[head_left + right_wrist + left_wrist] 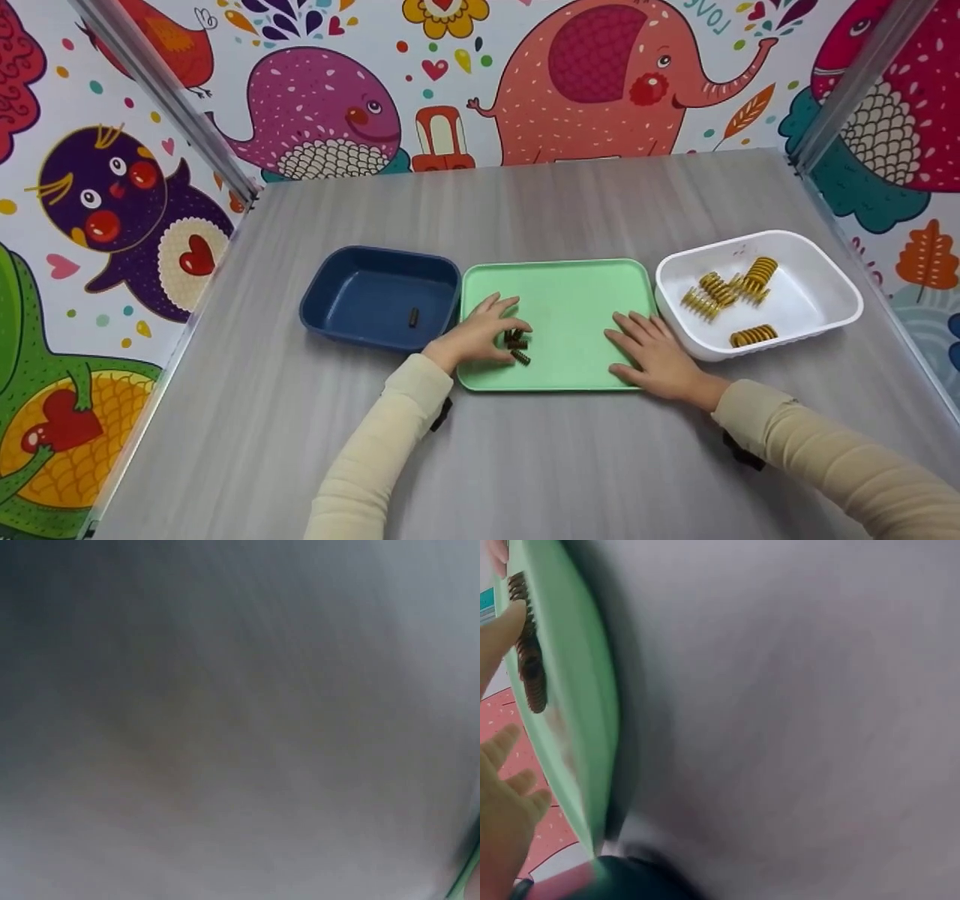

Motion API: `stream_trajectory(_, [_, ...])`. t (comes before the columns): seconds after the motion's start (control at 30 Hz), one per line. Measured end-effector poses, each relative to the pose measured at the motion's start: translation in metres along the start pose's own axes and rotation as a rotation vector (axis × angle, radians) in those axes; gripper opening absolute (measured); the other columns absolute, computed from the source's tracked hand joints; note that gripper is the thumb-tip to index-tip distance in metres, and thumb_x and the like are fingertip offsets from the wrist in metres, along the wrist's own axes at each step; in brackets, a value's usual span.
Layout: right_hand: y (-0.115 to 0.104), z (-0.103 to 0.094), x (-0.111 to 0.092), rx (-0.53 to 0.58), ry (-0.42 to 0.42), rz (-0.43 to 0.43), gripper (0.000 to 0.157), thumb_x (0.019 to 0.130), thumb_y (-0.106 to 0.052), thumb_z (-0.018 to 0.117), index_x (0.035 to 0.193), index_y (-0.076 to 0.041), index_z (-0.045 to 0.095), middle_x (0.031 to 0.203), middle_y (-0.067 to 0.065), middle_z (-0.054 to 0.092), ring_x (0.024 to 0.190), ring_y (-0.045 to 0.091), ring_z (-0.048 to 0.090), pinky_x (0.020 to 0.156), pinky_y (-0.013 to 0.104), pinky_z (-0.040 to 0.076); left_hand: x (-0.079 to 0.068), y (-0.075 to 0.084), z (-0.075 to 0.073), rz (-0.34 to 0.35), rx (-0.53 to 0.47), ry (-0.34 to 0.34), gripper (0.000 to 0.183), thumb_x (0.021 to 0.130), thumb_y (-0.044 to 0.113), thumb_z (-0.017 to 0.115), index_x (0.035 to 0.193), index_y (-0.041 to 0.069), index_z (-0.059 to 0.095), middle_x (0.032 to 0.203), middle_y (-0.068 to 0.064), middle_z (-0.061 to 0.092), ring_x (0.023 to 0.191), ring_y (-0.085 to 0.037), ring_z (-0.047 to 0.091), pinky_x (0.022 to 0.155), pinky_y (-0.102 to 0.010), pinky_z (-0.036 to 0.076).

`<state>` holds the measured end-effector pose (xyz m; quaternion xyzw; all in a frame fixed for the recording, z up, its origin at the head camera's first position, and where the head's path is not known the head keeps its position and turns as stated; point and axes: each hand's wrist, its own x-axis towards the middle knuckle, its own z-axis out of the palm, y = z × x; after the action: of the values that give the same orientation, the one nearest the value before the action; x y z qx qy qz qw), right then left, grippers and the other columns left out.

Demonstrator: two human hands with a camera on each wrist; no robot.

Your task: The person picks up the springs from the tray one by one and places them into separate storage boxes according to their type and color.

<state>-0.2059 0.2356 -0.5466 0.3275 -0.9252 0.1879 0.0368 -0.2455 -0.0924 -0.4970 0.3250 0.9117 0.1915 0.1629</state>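
The left hand [476, 337] lies on the left part of the green tray [570, 296], its fingers curled over a small cluster of dark brown springs [516, 346]. The fingertips touch the springs, but whether the grip has actually closed round one cannot be told from the head view. In the left wrist view the same dark springs [526, 652] show beside a fingertip [499, 634] on the tray's rim [585, 712] — everything else there is blur.

The right hand [660, 358] rests flat on the tray's right edge, palm down, fingers straight and spread, its grip holding nothing. The right wrist view shows only grey blur.

The tray sits on the grey table [525, 202] between two bins, each just beside it. The dark blue bin [330, 289] on the left holds a single dark spring [413, 317]. The white bin [821, 266] on the right holds several yellow springs [724, 289], some bunched near the back and one lying apart near the front. Both arms wear cream sleeves [382, 442].
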Motion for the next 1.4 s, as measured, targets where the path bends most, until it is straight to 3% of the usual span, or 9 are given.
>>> stream_trajectory(0.37, [0.002, 0.002, 0.000, -0.002, 0.044, -0.030, 0.057, 0.085, -0.037, 0.060, 0.132, -0.006, 0.049, 0.141, 0.020, 0.038, 0.129, 0.042, 0.030, 0.103, 0.056, 0.013, 0.001, 0.001, 0.007, 0.036, -0.128, 0.000, 0.025, 0.079, 0.026, 0.072, 0.103, 0.025, 0.066, 0.153, 0.001, 0.017, 0.141, -0.030, -0.002, 0.109, -0.051, 0.016])
stream_trajectory(0.53, [0.002, 0.000, 0.001, -0.002, 0.034, -0.017, 0.057, 0.085, -0.036, 0.060, 0.132, -0.006, 0.049, 0.141, 0.020, 0.037, 0.130, 0.041, 0.030, 0.104, 0.056, 0.012, 0.003, -0.002, 0.009, 0.038, -0.130, -0.005, 0.017, 0.079, 0.027, 0.071, 0.096, 0.025, 0.070, 0.152, 0.001, 0.020, 0.141, -0.030, -0.003, 0.110, -0.052, 0.012])
stream_trajectory(0.9, [0.001, 0.001, 0.000, -0.003, 0.012, 0.002, 0.058, 0.086, -0.038, 0.058, 0.133, -0.007, 0.048, 0.142, 0.019, 0.036, 0.131, 0.041, 0.028, 0.105, 0.056, 0.011, 0.003, -0.003, 0.012, -0.011, -0.147, -0.012, 0.013, 0.079, 0.031, 0.071, 0.090, 0.025, 0.071, 0.151, 0.003, 0.021, 0.141, -0.028, -0.003, 0.110, -0.051, 0.010])
stream_trajectory(1.4, [0.002, 0.001, 0.001, -0.007, 0.031, -0.019, 0.057, 0.085, -0.037, 0.059, 0.132, -0.007, 0.049, 0.142, 0.019, 0.037, 0.130, 0.041, 0.030, 0.104, 0.056, 0.012, 0.005, -0.003, 0.011, 0.038, -0.149, -0.011, 0.013, 0.079, 0.027, 0.071, 0.089, 0.019, 0.071, 0.149, -0.002, 0.029, 0.139, -0.034, 0.007, 0.110, -0.049, 0.012])
